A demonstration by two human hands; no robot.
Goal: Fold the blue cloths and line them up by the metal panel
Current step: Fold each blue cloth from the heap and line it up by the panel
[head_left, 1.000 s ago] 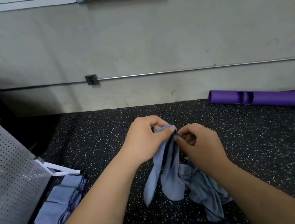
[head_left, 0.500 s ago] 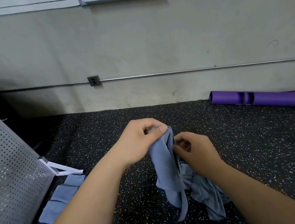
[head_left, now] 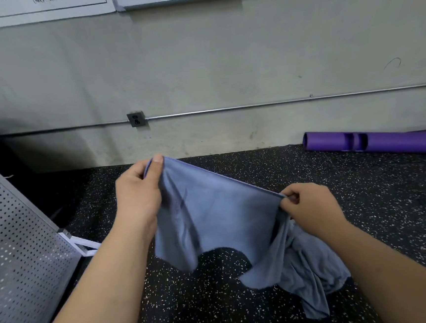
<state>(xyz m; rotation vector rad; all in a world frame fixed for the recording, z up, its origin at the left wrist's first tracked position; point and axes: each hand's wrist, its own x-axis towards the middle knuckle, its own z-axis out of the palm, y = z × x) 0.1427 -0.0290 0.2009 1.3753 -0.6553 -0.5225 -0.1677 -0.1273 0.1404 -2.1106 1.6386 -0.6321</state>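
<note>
Nearest to me, under my right wrist, a heap of blue cloth point(head_left: 317, 278) lies crumpled on the black speckled floor point(head_left: 382, 223). Above it I hold one blue cloth point(head_left: 217, 220) spread open in the air between my two hands. My left hand point(head_left: 138, 193) pinches one top corner between the thumb and the curled fingers. My right hand point(head_left: 311, 209) pinches the other top corner in the same way, lower than the left one. The top edge is tight between my fingers and slopes down from left to right. The rest of the cloth hangs below; I cannot tell if its lower corners touch the floor.

To the left of my left arm stands the metal panel point(head_left: 16, 255), perforated and tilted, with a white foot point(head_left: 83, 246) at its base. Far beyond my right hand a purple tube point(head_left: 375, 143) lies at the bottom of the wall point(head_left: 223, 57). On the wall beyond my left hand there is an outlet point(head_left: 136, 119), and a metal pipe point(head_left: 279, 102) runs from it to the right.
</note>
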